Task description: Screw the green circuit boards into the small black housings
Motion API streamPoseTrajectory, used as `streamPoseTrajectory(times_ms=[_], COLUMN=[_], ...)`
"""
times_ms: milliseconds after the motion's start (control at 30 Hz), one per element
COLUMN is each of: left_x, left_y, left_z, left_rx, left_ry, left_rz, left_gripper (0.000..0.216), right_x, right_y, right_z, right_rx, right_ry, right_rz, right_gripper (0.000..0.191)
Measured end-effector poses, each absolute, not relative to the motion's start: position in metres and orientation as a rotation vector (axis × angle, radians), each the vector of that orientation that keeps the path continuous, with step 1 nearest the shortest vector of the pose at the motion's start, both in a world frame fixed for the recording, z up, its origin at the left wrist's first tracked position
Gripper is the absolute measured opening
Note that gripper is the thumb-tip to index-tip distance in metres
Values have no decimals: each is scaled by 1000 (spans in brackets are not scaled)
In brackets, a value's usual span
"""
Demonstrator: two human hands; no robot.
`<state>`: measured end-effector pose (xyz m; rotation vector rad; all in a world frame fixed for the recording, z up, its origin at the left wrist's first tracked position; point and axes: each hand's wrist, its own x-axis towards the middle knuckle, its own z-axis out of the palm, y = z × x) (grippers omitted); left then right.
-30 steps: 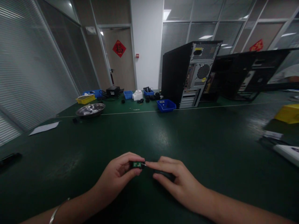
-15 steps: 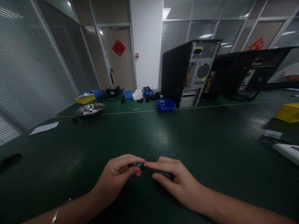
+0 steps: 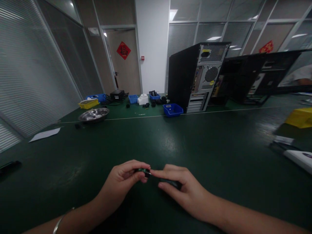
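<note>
Between the fingertips and thumb of my left hand (image 3: 125, 178) is a small green circuit board (image 3: 142, 170), its underside dark. The fingers cover much of the board. My right hand (image 3: 184, 183) is closed around a dark handle-like thing (image 3: 172, 182); its kind is hard to tell. The right index finger stretches forward, and its tip reaches the edge of the board. A thin bright metal sliver (image 3: 149, 173) shows at that spot; whether it belongs to the board or to the dark thing, I cannot tell. Both hands are low over the green table (image 3: 136, 139).
A blue bin (image 3: 173, 110) and a computer tower (image 3: 195, 78) stand across the table. Farther left are a metal dish (image 3: 94, 114) and a yellow tray (image 3: 88, 104). A paper sheet (image 3: 45, 134) lies left; a white device (image 3: 299, 159) and a yellow bin (image 3: 299, 117) are right.
The board has tilted slightly in my left fingers, showing less of its green face. Both hands are otherwise nearly where they were; the view has shifted very slightly.
</note>
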<state>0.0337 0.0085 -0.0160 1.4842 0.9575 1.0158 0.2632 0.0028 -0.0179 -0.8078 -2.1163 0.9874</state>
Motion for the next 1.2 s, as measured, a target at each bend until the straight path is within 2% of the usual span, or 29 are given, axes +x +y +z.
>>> streamPoseTrajectory(times_ms=[467, 667, 833, 1033, 1200], left_x=[24, 28, 32, 25, 26], left_y=[15, 15, 15, 14, 10], left_z=[-23, -28, -23, -14, -10], left_rx=[1431, 1221, 1174, 1542, 2144], left_ry=[858, 752, 679, 916, 904], left_rz=[916, 812, 760, 680, 511], left_gripper=[14, 27, 19, 13, 29], right_x=[265, 265, 264, 264, 264], right_y=[1, -2, -2, 1, 1], right_z=[-15, -12, -10, -11, -12], right_rx=[-810, -841, -838, -839, -831], right_ry=[-2096, -2033, -2029, -2023, -2016], right_rz=[974, 965, 1008, 1030, 1026], right_gripper=[36, 33, 28, 26, 24])
